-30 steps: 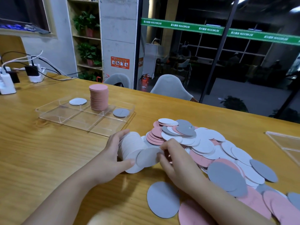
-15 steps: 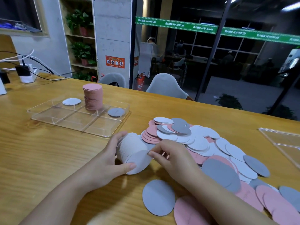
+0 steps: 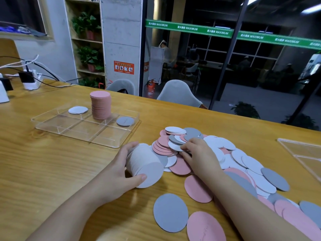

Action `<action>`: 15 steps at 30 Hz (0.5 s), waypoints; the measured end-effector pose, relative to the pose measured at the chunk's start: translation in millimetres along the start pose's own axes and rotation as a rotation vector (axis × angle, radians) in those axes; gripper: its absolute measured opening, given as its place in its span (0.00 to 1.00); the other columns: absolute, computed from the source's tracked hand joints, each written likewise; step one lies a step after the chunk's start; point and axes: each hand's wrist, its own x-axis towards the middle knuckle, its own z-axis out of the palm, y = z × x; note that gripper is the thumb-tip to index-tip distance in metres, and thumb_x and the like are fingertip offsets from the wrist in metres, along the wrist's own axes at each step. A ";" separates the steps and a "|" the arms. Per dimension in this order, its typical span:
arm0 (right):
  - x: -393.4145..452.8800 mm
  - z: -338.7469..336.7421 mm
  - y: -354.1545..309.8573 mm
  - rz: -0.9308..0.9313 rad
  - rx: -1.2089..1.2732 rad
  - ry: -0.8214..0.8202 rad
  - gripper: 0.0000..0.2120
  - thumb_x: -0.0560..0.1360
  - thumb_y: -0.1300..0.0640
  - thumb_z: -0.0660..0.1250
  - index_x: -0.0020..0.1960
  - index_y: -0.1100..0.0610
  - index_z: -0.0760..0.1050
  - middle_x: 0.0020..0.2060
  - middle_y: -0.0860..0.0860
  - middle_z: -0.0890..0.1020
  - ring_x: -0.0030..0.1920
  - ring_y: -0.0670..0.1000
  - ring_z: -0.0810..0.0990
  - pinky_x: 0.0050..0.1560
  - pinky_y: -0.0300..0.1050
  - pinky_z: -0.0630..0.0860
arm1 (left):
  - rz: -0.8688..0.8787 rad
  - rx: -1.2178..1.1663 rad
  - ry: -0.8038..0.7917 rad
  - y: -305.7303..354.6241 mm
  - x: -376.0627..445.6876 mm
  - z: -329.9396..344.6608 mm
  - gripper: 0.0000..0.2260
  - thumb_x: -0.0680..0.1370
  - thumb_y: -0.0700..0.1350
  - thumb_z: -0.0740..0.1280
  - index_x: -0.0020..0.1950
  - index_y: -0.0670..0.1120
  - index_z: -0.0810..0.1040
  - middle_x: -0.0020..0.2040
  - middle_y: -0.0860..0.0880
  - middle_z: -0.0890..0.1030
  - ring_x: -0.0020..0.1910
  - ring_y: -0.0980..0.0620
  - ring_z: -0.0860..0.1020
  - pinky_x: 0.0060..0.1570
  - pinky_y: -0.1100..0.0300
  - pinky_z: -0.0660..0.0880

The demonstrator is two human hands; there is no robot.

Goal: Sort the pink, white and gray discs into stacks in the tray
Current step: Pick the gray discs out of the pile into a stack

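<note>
Far left on the wooden bench: a clear, hard-walled tray split into compartments. Back row, left to right: one white disc, a tall pink stack, one gray disc. Front compartments bare.

Just right of the tray's near corner: left hand curled round a thick bundle of white discs, thumb on the near face, fingers over the top, bundle lying on its side against the bench.

Next right: right hand down on the mixed heap of discs, fingertips pinching what looks like the edge of a white disc near the top; exact grip hard to tell, partly hidden by other discs.

Best done by sliding one white disc free sideways rather than lifting through the heap, then squaring it flat against the bundle's open face while keeping the left grip firm, so the thin edges stay aligned and nothing fans out.

Discs thin, flat, round, matte, probably light and slippery over each other. Loose gray and pink ones flat on the bench nearest the camera. At far right, the corner of a second clear tray.
</note>
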 end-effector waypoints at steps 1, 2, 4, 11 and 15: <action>-0.1 0.5 0.5 -0.011 -0.008 0.001 0.08 0.75 0.56 0.67 0.49 0.59 0.81 0.45 0.54 0.78 0.51 0.56 0.74 0.47 0.51 0.72 | 0.001 0.005 0.002 0.2 -0.1 -0.3 0.34 0.60 0.60 0.70 0.60 0.76 0.56 0.60 0.74 0.66 0.62 0.70 0.68 0.63 0.64 0.67; -0.6 0.5 1.2 -0.023 -0.005 0.009 0.07 0.75 0.57 0.67 0.48 0.60 0.81 0.44 0.54 0.78 0.49 0.56 0.75 0.45 0.51 0.73 | 0.002 0.010 0.003 0.3 -0.2 -0.4 0.34 0.60 0.60 0.70 0.59 0.77 0.56 0.59 0.75 0.66 0.62 0.70 0.68 0.62 0.65 0.67; -2.5 -1.4 2.5 -0.058 0.044 0.053 0.05 0.74 0.59 0.68 0.45 0.60 0.81 0.41 0.53 0.78 0.46 0.55 0.75 0.43 0.48 0.73 | -0.001 0.016 0.011 0.5 -0.1 -1.1 0.34 0.60 0.60 0.70 0.59 0.77 0.56 0.59 0.74 0.66 0.61 0.70 0.68 0.62 0.65 0.67; -25.5 -30.1 -12.0 -0.197 0.420 0.067 0.06 0.78 0.50 0.53 0.45 0.47 0.67 0.40 0.44 0.71 0.42 0.40 0.69 0.42 0.29 0.66 | -0.009 0.018 0.011 0.4 -0.6 -0.2 0.34 0.60 0.62 0.69 0.59 0.78 0.55 0.62 0.74 0.64 0.63 0.70 0.67 0.64 0.63 0.65; -39.1 -22.2 -22.0 -0.302 0.342 -0.062 0.04 0.77 0.50 0.53 0.47 0.46 0.65 0.40 0.42 0.69 0.42 0.38 0.68 0.44 0.35 0.68 | -0.017 0.006 0.001 -0.6 -1.0 -0.5 0.37 0.60 0.63 0.72 0.61 0.77 0.54 0.65 0.71 0.64 0.65 0.67 0.66 0.67 0.59 0.65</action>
